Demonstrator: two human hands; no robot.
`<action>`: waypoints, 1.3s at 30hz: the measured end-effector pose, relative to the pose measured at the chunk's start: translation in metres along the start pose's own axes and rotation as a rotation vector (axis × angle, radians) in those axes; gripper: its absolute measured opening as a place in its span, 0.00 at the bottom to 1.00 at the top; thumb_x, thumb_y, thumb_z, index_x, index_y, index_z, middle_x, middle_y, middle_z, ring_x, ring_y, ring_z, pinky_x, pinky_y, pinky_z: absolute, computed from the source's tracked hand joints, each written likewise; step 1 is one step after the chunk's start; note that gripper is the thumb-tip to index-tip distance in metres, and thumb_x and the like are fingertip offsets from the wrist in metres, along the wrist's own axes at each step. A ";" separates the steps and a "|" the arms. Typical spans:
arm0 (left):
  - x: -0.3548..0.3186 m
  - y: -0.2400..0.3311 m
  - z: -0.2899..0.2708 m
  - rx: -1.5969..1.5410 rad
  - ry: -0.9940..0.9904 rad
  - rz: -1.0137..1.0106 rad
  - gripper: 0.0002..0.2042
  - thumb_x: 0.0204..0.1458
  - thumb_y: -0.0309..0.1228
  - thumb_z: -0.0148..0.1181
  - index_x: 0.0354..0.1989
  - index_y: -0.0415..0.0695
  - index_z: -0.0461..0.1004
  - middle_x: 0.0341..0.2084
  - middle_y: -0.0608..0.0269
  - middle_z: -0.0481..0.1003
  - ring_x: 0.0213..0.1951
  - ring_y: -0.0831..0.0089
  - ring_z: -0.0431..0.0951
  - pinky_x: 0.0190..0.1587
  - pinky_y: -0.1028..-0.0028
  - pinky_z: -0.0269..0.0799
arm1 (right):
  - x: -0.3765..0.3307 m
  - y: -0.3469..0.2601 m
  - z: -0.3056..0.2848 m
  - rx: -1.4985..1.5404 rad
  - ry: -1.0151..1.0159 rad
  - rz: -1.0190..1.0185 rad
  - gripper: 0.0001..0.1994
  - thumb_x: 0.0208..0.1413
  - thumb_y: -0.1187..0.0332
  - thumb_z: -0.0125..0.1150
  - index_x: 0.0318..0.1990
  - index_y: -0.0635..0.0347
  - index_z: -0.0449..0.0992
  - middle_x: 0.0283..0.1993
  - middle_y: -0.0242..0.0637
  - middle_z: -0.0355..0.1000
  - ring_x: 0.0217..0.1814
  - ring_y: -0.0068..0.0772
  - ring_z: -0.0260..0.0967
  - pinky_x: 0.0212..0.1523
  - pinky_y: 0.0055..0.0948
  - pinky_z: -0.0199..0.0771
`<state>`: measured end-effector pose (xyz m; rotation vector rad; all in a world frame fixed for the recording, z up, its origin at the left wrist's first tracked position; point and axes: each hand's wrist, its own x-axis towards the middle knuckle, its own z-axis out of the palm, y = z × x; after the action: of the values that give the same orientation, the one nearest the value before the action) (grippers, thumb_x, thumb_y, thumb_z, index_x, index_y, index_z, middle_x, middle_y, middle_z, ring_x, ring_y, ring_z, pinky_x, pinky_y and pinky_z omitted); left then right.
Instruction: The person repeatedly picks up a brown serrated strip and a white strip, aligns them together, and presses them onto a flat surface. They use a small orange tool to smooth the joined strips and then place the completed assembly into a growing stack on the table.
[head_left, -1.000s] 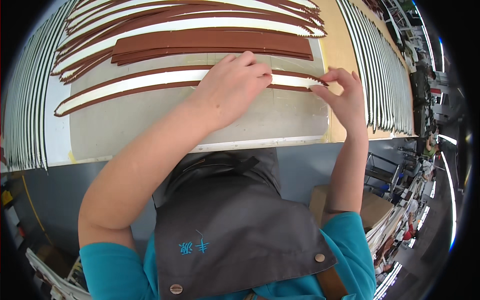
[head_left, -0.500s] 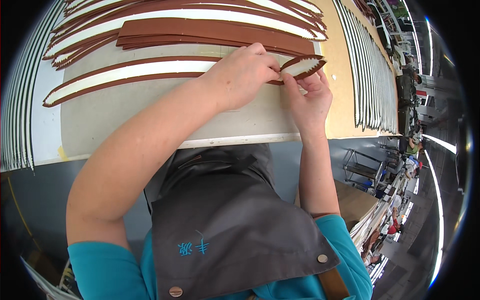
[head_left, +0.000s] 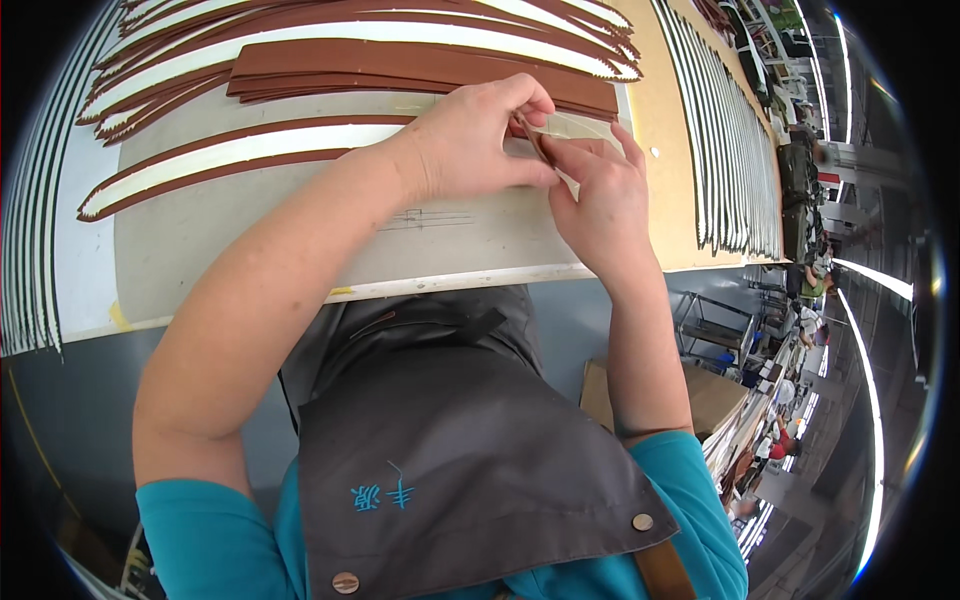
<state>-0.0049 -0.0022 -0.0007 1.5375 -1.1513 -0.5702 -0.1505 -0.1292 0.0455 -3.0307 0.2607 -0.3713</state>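
Both grips pinch the right end of the brown-edged strip (head_left: pixel 230 160): left hand (head_left: pixel 470 140) from above, right hand (head_left: pixel 595 195) from below, fingertips touching. Strip's long axis runs leftward across the table (head_left: pixel 450 250), away from both hands.

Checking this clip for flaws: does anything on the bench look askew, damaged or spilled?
Nothing stands out. Both hands, left hand and right hand, pinch the end of one brown strip on the grey mat; the other strips lie stacked in order.
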 end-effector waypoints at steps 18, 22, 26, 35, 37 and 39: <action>-0.036 0.004 -0.031 0.090 0.042 -0.025 0.16 0.49 0.28 0.72 0.48 0.48 0.84 0.34 0.71 0.75 0.34 0.77 0.69 0.39 0.76 0.69 | -0.010 0.003 0.002 0.034 0.064 -0.059 0.18 0.48 0.80 0.60 0.48 0.61 0.84 0.42 0.41 0.82 0.51 0.38 0.77 0.71 0.49 0.63; -0.038 0.010 -0.029 0.079 0.039 -0.094 0.16 0.51 0.27 0.71 0.50 0.47 0.83 0.33 0.70 0.74 0.33 0.77 0.70 0.39 0.77 0.69 | -0.013 0.004 -0.002 0.037 -0.025 -0.022 0.21 0.52 0.79 0.60 0.55 0.59 0.81 0.51 0.41 0.80 0.58 0.39 0.75 0.73 0.49 0.59; -0.038 -0.002 -0.026 0.154 0.110 -0.008 0.15 0.53 0.27 0.70 0.50 0.45 0.82 0.34 0.68 0.74 0.33 0.77 0.71 0.38 0.75 0.70 | -0.013 0.002 0.000 0.039 0.037 -0.060 0.20 0.48 0.80 0.59 0.51 0.63 0.82 0.46 0.44 0.81 0.54 0.40 0.76 0.70 0.50 0.63; -0.040 -0.011 -0.017 0.393 0.170 0.137 0.13 0.55 0.24 0.66 0.49 0.38 0.80 0.39 0.59 0.73 0.35 0.65 0.76 0.38 0.68 0.73 | -0.013 -0.001 -0.005 0.023 -0.015 -0.113 0.21 0.47 0.81 0.60 0.52 0.60 0.82 0.47 0.43 0.81 0.56 0.39 0.75 0.69 0.51 0.64; -0.040 -0.012 -0.016 0.397 0.167 0.152 0.12 0.55 0.23 0.66 0.48 0.37 0.80 0.40 0.58 0.73 0.36 0.63 0.76 0.39 0.68 0.73 | -0.014 -0.001 -0.006 0.015 -0.024 -0.122 0.21 0.47 0.80 0.61 0.52 0.60 0.82 0.47 0.42 0.81 0.57 0.39 0.75 0.69 0.52 0.64; -0.039 -0.010 -0.016 0.414 0.161 0.150 0.12 0.55 0.23 0.66 0.48 0.36 0.79 0.41 0.58 0.72 0.37 0.62 0.76 0.40 0.67 0.73 | -0.013 0.000 -0.008 0.003 -0.045 -0.145 0.22 0.47 0.80 0.61 0.52 0.60 0.82 0.48 0.43 0.81 0.59 0.41 0.74 0.69 0.52 0.64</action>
<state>-0.0039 0.0391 -0.0136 1.7876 -1.3000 -0.1047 -0.1648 -0.1274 0.0501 -3.0589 0.0375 -0.3115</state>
